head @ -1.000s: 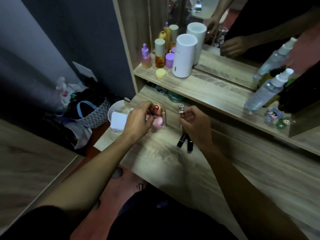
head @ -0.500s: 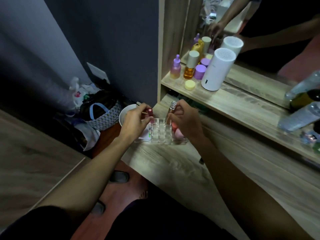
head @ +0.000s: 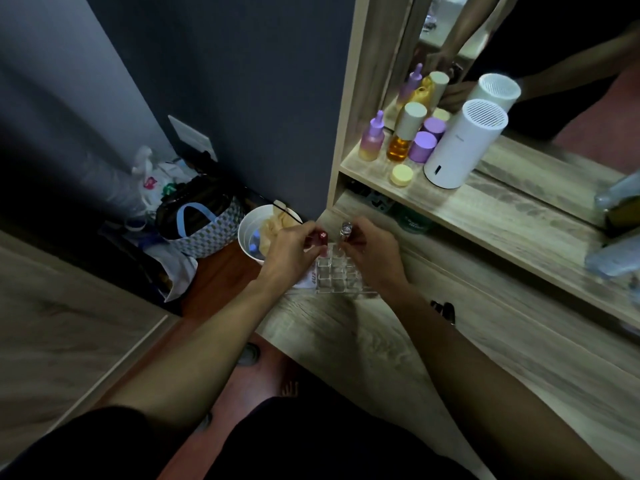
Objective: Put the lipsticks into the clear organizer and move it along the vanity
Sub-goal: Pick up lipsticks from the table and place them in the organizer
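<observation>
Two lipsticks: red-capped (head: 322, 236); silver-capped (head: 346, 229).

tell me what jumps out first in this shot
Two hands meet over the clear organizer at the vanity's near-left corner: the left hand pinches a red lipstick, the right hand a silver-capped one. Behind, a white cylinder stands on the shelf.

a home bedroom: mirrored vanity (head: 491, 327), cosmetic bottles (head: 401, 136), laundry bag (head: 204, 230)
</observation>
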